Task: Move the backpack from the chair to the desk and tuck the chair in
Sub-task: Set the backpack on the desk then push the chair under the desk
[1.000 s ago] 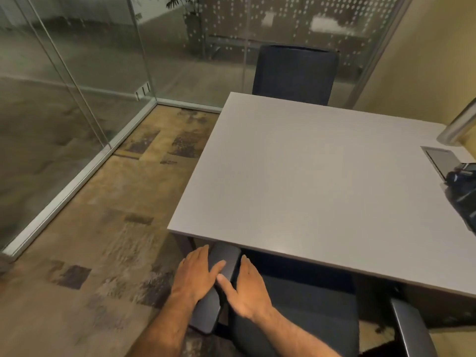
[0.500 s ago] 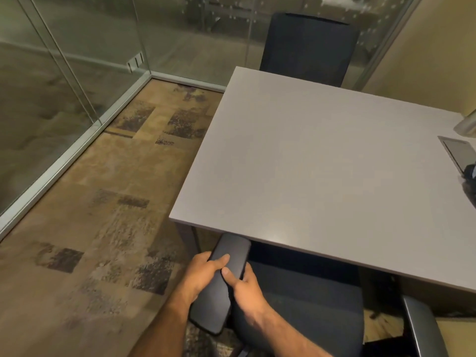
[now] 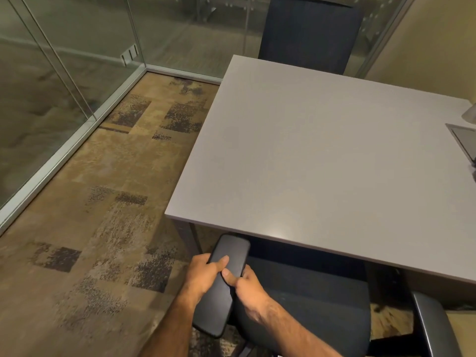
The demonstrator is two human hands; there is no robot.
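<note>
A dark office chair (image 3: 309, 295) stands at the near side of the grey desk (image 3: 322, 161), its seat partly under the desk top. Both of my hands hold its left armrest (image 3: 226, 256). My left hand (image 3: 203, 274) wraps the outer side, thumb on top. On the inner side, my right hand (image 3: 244, 282) grips with its thumb on the pad. The chair's right armrest (image 3: 430, 320) shows at the lower right. The backpack is out of view now.
A second dark chair (image 3: 309, 34) stands at the desk's far side. A grey flap panel (image 3: 463, 140) lies in the desk top at the right edge. Glass walls (image 3: 64, 73) run along the left and back. Patterned carpet (image 3: 103, 215) covers the floor to the left.
My hands went from lying flat on the armrest to gripping it from both sides. The view has swung left and down, so the backpack at the right edge has left the frame.
</note>
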